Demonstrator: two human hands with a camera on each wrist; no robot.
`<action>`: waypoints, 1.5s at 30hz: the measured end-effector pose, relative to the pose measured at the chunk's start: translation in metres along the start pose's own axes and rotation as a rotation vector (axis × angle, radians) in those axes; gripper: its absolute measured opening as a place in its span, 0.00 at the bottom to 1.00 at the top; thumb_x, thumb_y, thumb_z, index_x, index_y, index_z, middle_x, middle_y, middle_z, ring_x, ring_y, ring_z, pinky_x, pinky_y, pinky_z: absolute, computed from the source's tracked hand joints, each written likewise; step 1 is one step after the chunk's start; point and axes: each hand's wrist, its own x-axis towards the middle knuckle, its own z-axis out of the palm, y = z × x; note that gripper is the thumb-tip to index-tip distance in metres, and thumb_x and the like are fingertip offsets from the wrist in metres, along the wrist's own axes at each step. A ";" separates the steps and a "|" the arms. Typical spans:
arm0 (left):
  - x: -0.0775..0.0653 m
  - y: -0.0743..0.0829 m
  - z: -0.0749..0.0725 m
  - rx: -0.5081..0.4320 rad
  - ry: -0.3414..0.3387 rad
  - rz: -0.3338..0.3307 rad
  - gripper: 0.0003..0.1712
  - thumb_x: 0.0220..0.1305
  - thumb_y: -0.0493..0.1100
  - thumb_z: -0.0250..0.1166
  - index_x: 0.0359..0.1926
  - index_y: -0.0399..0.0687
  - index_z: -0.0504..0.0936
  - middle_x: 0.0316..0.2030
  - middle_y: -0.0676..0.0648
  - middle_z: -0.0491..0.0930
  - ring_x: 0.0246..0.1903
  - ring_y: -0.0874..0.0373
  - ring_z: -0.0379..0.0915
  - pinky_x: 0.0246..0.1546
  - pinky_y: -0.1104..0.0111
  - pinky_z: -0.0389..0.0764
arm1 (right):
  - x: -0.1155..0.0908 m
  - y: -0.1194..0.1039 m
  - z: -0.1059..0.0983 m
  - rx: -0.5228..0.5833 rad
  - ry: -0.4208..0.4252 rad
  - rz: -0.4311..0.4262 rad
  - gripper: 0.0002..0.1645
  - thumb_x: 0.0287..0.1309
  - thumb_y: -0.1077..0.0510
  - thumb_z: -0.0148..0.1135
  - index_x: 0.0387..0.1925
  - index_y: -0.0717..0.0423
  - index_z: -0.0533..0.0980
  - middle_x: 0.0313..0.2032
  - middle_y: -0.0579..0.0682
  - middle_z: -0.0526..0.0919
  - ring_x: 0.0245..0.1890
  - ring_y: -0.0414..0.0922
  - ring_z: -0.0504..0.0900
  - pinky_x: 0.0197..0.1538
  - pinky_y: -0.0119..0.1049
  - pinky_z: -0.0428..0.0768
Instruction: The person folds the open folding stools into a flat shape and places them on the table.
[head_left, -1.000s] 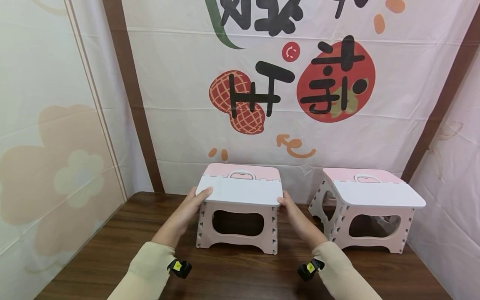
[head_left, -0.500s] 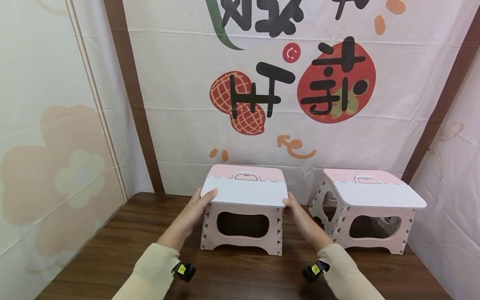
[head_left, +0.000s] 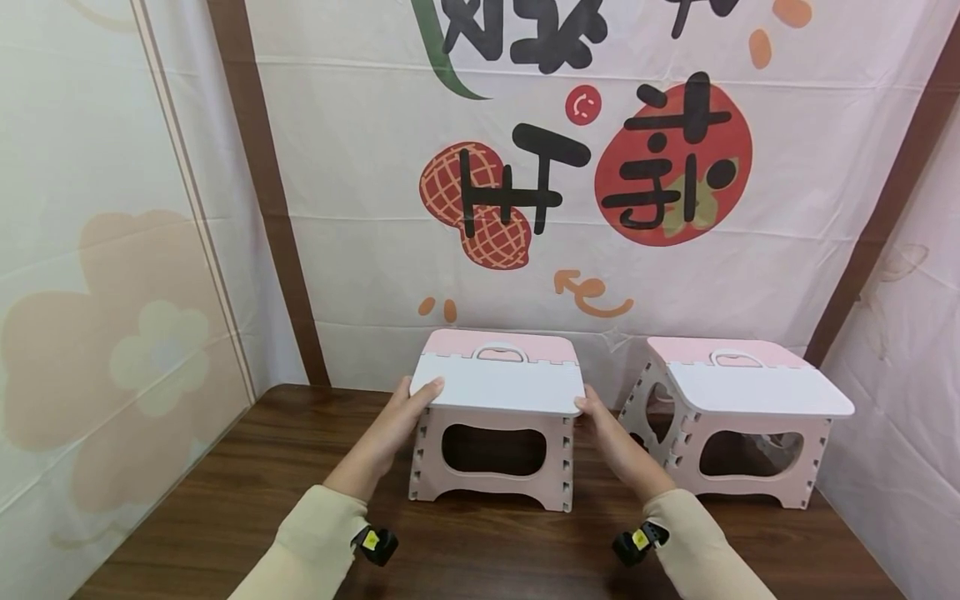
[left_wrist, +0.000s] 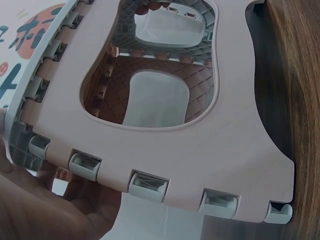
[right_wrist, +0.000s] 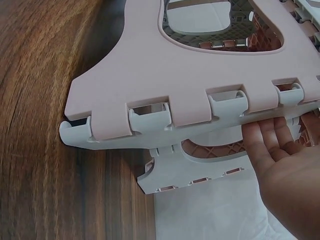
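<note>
1. Both the left stool (head_left: 495, 385), at far middle, and the right stool (head_left: 753, 389), at far right, stand unfolded and upright on the table (head_left: 285, 450), well apart.
2. We see the left hand (head_left: 401, 414) and the right hand (head_left: 602, 419) gripping opposite ends of the left stool's top.
3. Unfolding looks done for both stools; we judge only the left stool's placing unfinished, as neither hand has let go.

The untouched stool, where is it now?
In the head view, the untouched stool stands on the table, right of the right hand, near the printed backdrop.
</note>
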 end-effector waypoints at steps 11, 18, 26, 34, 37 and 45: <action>-0.002 0.002 0.009 -0.006 0.011 0.013 0.43 0.70 0.69 0.54 0.70 0.43 0.55 0.69 0.35 0.56 0.71 0.38 0.48 0.66 0.33 0.47 | -0.004 -0.003 -0.004 0.015 0.009 0.010 0.41 0.75 0.44 0.31 0.77 0.59 0.36 0.75 0.66 0.45 0.75 0.59 0.46 0.72 0.58 0.48; -0.004 0.004 0.014 -0.018 0.003 0.024 0.42 0.70 0.68 0.54 0.69 0.44 0.56 0.69 0.35 0.57 0.70 0.40 0.48 0.67 0.35 0.47 | -0.007 -0.001 -0.008 0.010 0.014 0.017 0.40 0.75 0.45 0.30 0.77 0.60 0.36 0.75 0.67 0.46 0.75 0.61 0.47 0.72 0.58 0.47; -0.002 0.002 0.018 -0.018 0.010 0.038 0.41 0.71 0.67 0.52 0.68 0.42 0.56 0.67 0.35 0.58 0.69 0.39 0.50 0.66 0.35 0.50 | -0.009 0.003 -0.011 0.016 0.010 0.012 0.41 0.75 0.43 0.31 0.78 0.58 0.35 0.75 0.65 0.45 0.75 0.59 0.46 0.72 0.58 0.47; -0.004 0.001 0.022 -0.028 0.016 0.041 0.40 0.70 0.67 0.54 0.67 0.44 0.57 0.65 0.35 0.60 0.67 0.40 0.53 0.65 0.36 0.51 | -0.010 0.004 -0.013 0.003 0.012 0.007 0.42 0.76 0.42 0.30 0.78 0.59 0.34 0.75 0.65 0.44 0.74 0.59 0.47 0.72 0.58 0.48; -0.002 -0.001 0.022 -0.022 0.020 0.043 0.40 0.70 0.69 0.54 0.66 0.45 0.58 0.65 0.36 0.61 0.68 0.40 0.54 0.65 0.35 0.52 | -0.010 0.004 -0.013 0.004 0.003 0.004 0.41 0.76 0.43 0.29 0.78 0.59 0.33 0.76 0.65 0.43 0.74 0.59 0.46 0.72 0.57 0.49; 0.001 -0.005 0.022 0.052 0.080 0.119 0.39 0.69 0.70 0.55 0.64 0.45 0.65 0.61 0.38 0.69 0.59 0.45 0.66 0.58 0.48 0.68 | -0.011 0.003 -0.014 0.003 0.010 -0.012 0.40 0.76 0.44 0.30 0.78 0.60 0.37 0.73 0.67 0.49 0.72 0.60 0.50 0.71 0.58 0.52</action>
